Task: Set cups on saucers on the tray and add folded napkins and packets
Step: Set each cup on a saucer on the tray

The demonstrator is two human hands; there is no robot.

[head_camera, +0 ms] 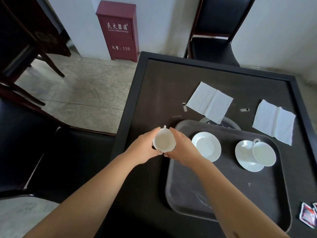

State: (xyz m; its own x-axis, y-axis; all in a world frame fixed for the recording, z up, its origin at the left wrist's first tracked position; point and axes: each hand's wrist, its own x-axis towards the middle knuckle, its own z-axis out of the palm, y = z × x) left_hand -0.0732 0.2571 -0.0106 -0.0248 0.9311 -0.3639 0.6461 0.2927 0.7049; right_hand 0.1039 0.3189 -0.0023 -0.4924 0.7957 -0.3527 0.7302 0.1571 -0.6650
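A white cup [163, 140] sits between both my hands, just left of the dark tray [240, 194]. My left hand [143, 148] grips its left side and my right hand [182, 148] grips its right side. On the tray a bare white saucer [206, 146] lies right beside my right hand. Farther right a second saucer [247, 156] carries another cup [264, 153]. Two unfolded white napkins [210, 102] [273, 121] lie on the table behind the tray. Packets [308, 215] lie at the right edge.
The dark table [154, 93] has a raised black rim. A black chair [216, 30] stands behind it, another chair [25, 143] at its left. A red fire-extinguisher box [118, 30] stands against the wall. A round hob [228, 121] peeks from under the tray.
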